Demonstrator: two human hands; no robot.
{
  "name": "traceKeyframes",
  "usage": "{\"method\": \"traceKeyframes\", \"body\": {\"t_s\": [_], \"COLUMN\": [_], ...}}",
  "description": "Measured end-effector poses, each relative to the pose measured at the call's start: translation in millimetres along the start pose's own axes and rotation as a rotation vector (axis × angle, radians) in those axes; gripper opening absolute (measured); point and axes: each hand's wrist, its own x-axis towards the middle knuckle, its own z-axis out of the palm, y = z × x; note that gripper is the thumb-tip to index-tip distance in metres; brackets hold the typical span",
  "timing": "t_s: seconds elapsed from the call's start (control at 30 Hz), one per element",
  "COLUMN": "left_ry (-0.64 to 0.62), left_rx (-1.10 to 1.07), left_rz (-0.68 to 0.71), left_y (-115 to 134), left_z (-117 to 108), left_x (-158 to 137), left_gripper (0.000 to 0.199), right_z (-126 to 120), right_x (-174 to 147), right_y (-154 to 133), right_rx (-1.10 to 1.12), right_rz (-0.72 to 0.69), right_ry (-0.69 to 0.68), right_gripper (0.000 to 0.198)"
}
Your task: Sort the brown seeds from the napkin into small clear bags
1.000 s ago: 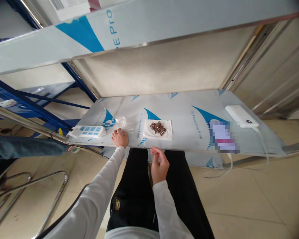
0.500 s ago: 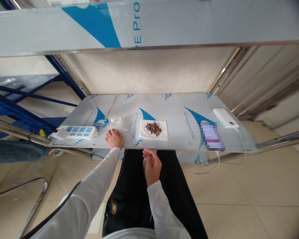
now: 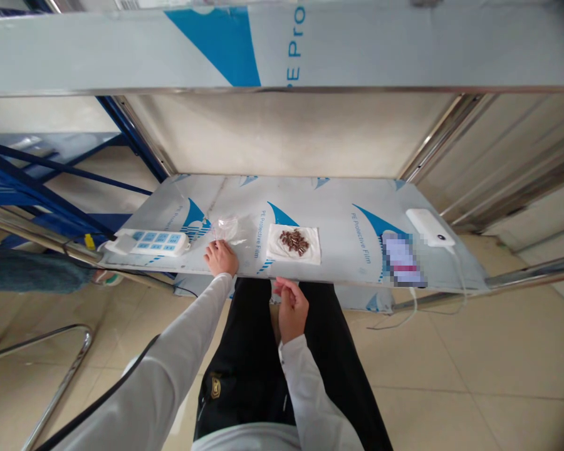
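My left hand (image 3: 221, 257) rests on the shelf near its front edge, fingers spread and lying on the surface. Its fingertips are beside a crumpled clear plastic bag (image 3: 230, 229); whether they touch it is hard to tell. Just in front of the shelf edge, above my lap, my right hand (image 3: 293, 311) is curled with thumb and fingers together. Anything inside it is hidden. Between and beyond the hands, a heap of small brown metallic pieces (image 3: 294, 242), like screws or pins, lies on a white square pad (image 3: 277, 254).
A white power strip (image 3: 169, 243) lies on the left of the shelf (image 3: 333, 219). A pixelated phone (image 3: 403, 260) and a white power bank (image 3: 430, 227) with a cable lie on the right. An upper shelf (image 3: 380, 50) crosses in front. Someone's trouser leg (image 3: 32, 269) shows at left.
The view has shifted slightly, so most things sit a little further right. Both hands keep nearly the same places, and the heap on the pad looks unchanged.
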Motion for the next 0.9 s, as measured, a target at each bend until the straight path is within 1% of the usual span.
{"method": "traceKeyframes", "body": {"t_s": [0.17,0.47,0.57,0.63,0.7,0.73,0.8,0.83,0.9], "left_ry": [-0.008,-0.021,-0.026,-0.028,-0.027,-0.027,-0.029,-0.031,-0.036], "left_rx": [-0.004,-0.003,-0.005,-0.007,-0.007,-0.007,-0.006,-0.007,-0.009], "left_rz": [-0.007,-0.007,-0.006,-0.006,-0.007,-0.008,-0.008,-0.007,-0.005], "left_y": [1,3,3,2,2,2,2,2,2], "left_z": [-2,-3,-3,-3,-3,-2,-2,-2,-1], "left_x": [0,0,1,1,1,1,1,1,1], "left_gripper": [0.034,0.034,0.033,0.033,0.033,0.033,0.034,0.034,0.033], "right_z": [0,-7,-5,-8,-21,-32,-60,-76,-105], "right_x": [2,9,5,-2,-16,-25,-44,-53,-68], "right_y": [1,-7,-8,-14,-27,-35,-51,-57,-66], "right_rx": [0.030,-0.001,-0.010,-0.052,-0.114,-0.148,-0.216,-0.256,-0.315], "right_rz": [0.006,0.005,-0.007,-0.023,-0.043,-0.051,-0.056,-0.058,-0.078], "right_ry": [0.005,0.047,0.008,-0.064,-0.162,-0.215,-0.317,-0.346,-0.362], "right_gripper": [0.025,0.025,0.025,0.025,0.025,0.024,0.023,0.023,0.023]}}
